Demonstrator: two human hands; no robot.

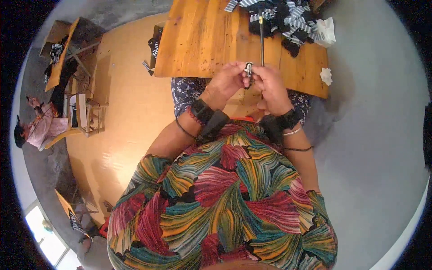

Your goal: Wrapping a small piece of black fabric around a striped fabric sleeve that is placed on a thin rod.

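Just above the near edge of the wooden table, my left hand (pixel 228 81) and my right hand (pixel 273 87) meet at the fingertips. Pinched between them is a small black-and-white piece (pixel 248 69), probably striped fabric like the pieces in the pile beyond. A thin black rod (pixel 262 45) runs from the pile down to my right hand; whether that hand grips it or it passes behind is unclear. The pile of black and grey-white striped fabric pieces (pixel 294 21) lies at the far right of the table.
The wooden table (pixel 193 40) carries dark specks. A white packet (pixel 326 31) stands by the pile, and crumpled white paper (pixel 326 76) lies at the right edge. Left of the table sits a box (pixel 155 42) with striped pieces. Another person (pixel 45 126) sits far left.
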